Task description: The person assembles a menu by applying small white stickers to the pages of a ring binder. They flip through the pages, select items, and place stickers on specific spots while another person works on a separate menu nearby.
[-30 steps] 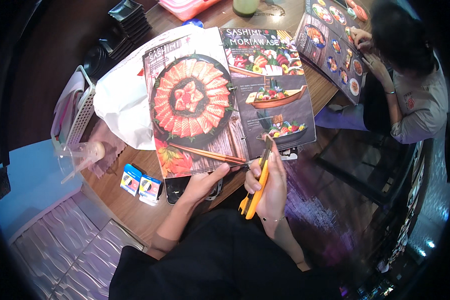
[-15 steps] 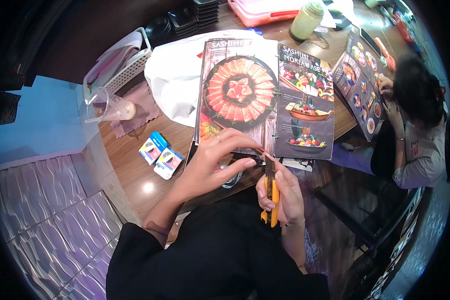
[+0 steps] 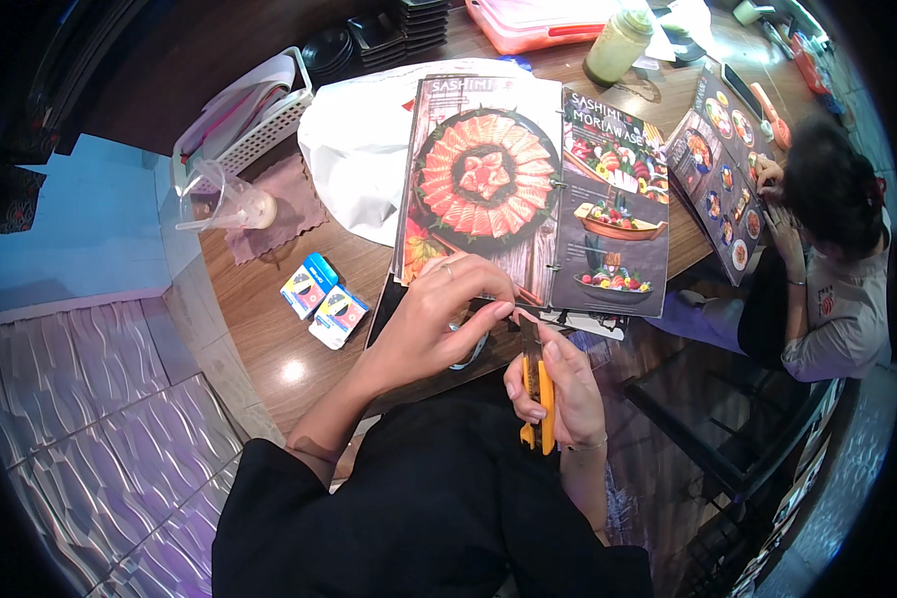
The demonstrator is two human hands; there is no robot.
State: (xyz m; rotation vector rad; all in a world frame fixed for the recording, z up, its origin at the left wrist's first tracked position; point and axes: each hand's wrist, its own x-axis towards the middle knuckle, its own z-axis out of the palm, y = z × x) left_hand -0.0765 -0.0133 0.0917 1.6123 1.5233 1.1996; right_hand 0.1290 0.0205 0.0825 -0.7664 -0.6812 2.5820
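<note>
An open ring-bound menu (image 3: 483, 249) with food pictures lies in front of me, its near edge at my hands. My right hand (image 3: 573, 394) is wrapped round a yellow utility knife (image 3: 538, 409), its dark blade end pointing away from me. Over the menu's near edge, my left hand (image 3: 453, 314) has thumb and forefinger pinched together just beside the blade tip. Whatever lies between those fingertips is too small to make out. Behind the left hand, a pale ring-shaped item, perhaps a roll of tape, is mostly hidden.
Left of the menu lie a small blue-and-white box (image 3: 324, 299), a plastic cup (image 3: 229, 204) tipped on a cloth (image 3: 299, 204), and a white basket (image 3: 259, 130). A white bag (image 3: 344, 149) sits under the menu. A green bottle (image 3: 613, 50) stands behind. Another person (image 3: 832, 259) handles a second menu (image 3: 713, 164) at right.
My left thumb and forefinger have closed together near the blade tip. The knife stays in my right hand, almost in the same place. The view has shifted slightly.
</note>
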